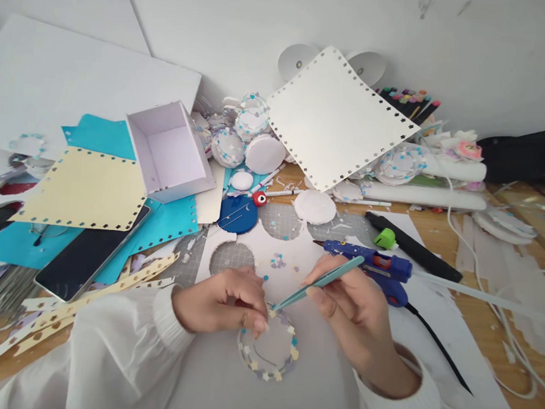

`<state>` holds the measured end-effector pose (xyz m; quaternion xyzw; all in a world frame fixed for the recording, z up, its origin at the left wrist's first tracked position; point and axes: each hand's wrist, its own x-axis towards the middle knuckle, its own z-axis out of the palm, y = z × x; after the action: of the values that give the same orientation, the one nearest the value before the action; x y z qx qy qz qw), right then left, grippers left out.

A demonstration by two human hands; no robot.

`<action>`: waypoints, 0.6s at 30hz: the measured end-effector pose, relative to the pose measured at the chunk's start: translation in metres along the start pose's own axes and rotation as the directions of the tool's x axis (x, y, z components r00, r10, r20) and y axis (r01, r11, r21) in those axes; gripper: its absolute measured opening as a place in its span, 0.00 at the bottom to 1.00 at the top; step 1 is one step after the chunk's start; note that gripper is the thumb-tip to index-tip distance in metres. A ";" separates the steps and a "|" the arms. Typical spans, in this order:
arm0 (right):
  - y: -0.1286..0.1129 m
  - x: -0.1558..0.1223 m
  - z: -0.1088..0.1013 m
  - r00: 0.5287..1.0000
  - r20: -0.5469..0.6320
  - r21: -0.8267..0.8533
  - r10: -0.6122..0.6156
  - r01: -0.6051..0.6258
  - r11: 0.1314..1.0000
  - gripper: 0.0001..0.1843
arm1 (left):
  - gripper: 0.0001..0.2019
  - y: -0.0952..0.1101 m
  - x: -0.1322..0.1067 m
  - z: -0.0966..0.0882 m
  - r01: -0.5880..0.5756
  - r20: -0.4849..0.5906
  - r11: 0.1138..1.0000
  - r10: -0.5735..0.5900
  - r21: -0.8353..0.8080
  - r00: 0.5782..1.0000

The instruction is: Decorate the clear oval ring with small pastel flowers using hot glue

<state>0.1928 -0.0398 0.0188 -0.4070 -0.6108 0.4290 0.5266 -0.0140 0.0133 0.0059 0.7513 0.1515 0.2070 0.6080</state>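
My right hand [347, 300] grips teal tweezers [326, 279], their tips down at the upper edge of a small ring [294, 353]. Cream, blue and pale purple paper flowers dot this ring. My left hand [228, 299] has its fingers pinched over the ring's upper left rim, and they hide that part. Below the ring is pale grey cloth. Just beyond the hands, tiny loose paper flowers [278, 261] lie on a white sheet with round cut-outs [305, 242].
A blue glue gun [367, 259] lies to the right, its black cable running forward. Behind it is a black tool with a green part [384, 238]. A phone [91, 252], punched cards [87, 188] and a white box [172, 151] are at the left. Decorated balls [228, 146] sit behind.
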 end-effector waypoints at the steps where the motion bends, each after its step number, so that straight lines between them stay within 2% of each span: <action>1: 0.000 0.000 0.000 1.000 -0.006 -0.005 0.006 -0.007 1.000 0.05 | 0.25 0.000 0.000 0.000 0.000 0.003 1.000 0.000 -0.001 1.000; 9: 0.001 0.001 -0.002 0.996 -0.021 0.001 0.084 -0.084 0.997 0.03 | 0.25 0.000 0.000 0.000 -0.003 0.006 1.000 0.003 0.013 1.000; 18: 0.000 0.003 0.000 0.996 -0.021 -0.032 0.083 -0.084 0.996 0.02 | 0.25 0.000 0.000 0.000 0.008 0.008 1.000 -0.008 0.024 1.000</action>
<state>0.1921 -0.0370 0.0200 -0.4450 -0.5951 0.4364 0.5074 -0.0143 0.0135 0.0054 0.7587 0.1545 0.1996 0.6005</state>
